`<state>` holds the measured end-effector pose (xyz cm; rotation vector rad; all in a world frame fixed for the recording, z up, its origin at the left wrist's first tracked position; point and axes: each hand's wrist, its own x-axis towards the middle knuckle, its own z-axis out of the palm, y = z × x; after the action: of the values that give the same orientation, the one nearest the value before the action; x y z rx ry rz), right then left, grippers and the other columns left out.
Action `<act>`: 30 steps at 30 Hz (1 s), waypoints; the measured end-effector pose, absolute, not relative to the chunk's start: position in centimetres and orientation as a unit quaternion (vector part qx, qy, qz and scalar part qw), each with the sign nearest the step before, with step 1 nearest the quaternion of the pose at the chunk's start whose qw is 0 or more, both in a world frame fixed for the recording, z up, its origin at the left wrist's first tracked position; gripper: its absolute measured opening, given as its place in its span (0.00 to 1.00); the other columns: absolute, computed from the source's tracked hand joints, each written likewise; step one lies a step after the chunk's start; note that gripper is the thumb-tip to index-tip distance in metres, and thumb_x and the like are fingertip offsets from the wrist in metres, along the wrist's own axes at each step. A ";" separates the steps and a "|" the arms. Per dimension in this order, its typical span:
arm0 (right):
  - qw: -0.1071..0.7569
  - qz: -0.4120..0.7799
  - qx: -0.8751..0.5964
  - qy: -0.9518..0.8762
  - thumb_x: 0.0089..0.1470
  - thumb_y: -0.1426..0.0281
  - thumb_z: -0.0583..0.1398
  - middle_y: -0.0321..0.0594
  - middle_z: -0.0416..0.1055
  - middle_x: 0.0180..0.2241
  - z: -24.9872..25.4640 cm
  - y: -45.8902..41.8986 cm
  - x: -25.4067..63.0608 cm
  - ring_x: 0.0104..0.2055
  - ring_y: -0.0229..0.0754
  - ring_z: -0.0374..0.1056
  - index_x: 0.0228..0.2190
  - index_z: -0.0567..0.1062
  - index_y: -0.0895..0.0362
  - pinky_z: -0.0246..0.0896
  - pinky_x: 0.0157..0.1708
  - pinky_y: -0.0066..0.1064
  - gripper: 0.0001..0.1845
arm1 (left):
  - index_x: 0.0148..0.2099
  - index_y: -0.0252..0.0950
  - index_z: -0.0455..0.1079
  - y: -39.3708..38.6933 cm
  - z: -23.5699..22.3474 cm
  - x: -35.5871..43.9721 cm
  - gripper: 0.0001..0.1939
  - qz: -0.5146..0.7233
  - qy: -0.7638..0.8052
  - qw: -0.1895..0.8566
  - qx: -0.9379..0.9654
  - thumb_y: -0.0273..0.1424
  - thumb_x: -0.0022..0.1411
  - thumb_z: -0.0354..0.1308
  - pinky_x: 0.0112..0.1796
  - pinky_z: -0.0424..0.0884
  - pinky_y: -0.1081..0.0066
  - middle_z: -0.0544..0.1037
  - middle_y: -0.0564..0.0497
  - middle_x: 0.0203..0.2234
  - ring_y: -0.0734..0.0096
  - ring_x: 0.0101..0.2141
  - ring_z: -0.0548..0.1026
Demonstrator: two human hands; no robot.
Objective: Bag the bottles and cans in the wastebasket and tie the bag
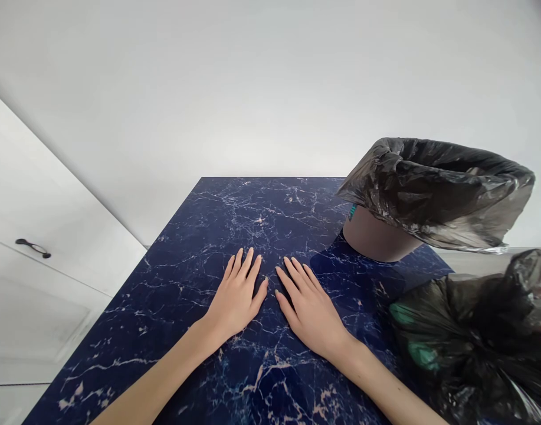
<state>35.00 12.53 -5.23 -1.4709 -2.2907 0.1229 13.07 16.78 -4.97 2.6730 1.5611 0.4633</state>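
Both my hands lie palm down on a dark blue table (252, 206) with white marbled veins. My left hand (237, 295) rests flat with its fingers slightly spread and holds nothing. Beside it, a small gap apart, my right hand (312, 313) lies flat too, fingers stretched out and nothing in them. At the back right stands a brownish trash bin (379, 236), lined with a black plastic bag (429, 195) folded over its rim. Close to my right forearm sits a black trash bag (474, 342), gathered at its top, with greenish things showing through.
A white wall (270, 88) rises behind the table. On the left is a white cabinet (53, 295) with a dark handle (33, 248). The filled bag takes up the front right corner, and the bin stands near the right edge.
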 end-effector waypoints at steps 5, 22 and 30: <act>0.202 0.041 -0.527 -0.825 0.78 0.57 0.44 0.49 0.51 0.77 -5.2 12.6 35.0 0.80 0.54 0.46 0.74 0.63 0.61 0.48 0.78 0.55 0.34 | 0.81 0.41 0.53 16.8 -5.2 13.0 0.33 0.165 0.494 0.007 0.853 0.47 0.82 0.43 0.72 0.57 0.36 0.55 0.41 0.78 0.41 0.77 0.51; 0.200 0.029 -0.528 -0.825 0.79 0.58 0.44 0.48 0.52 0.77 -5.2 12.6 35.0 0.80 0.55 0.47 0.73 0.64 0.61 0.50 0.77 0.55 0.33 | 0.79 0.31 0.56 16.5 -3.8 13.6 0.34 0.109 0.515 0.011 0.850 0.45 0.82 0.41 0.73 0.55 0.38 0.53 0.37 0.78 0.40 0.78 0.48; 0.206 0.021 -0.529 -0.823 0.78 0.58 0.45 0.47 0.52 0.77 -5.3 12.5 34.9 0.80 0.53 0.47 0.73 0.64 0.59 0.51 0.77 0.54 0.32 | 0.80 0.34 0.56 16.5 -3.9 13.4 0.33 0.130 0.504 0.003 0.854 0.45 0.82 0.43 0.73 0.57 0.37 0.55 0.37 0.78 0.40 0.77 0.50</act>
<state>34.93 12.54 -5.32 -1.4752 -2.2919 0.0587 13.43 16.48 -3.91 2.6774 1.5805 0.4065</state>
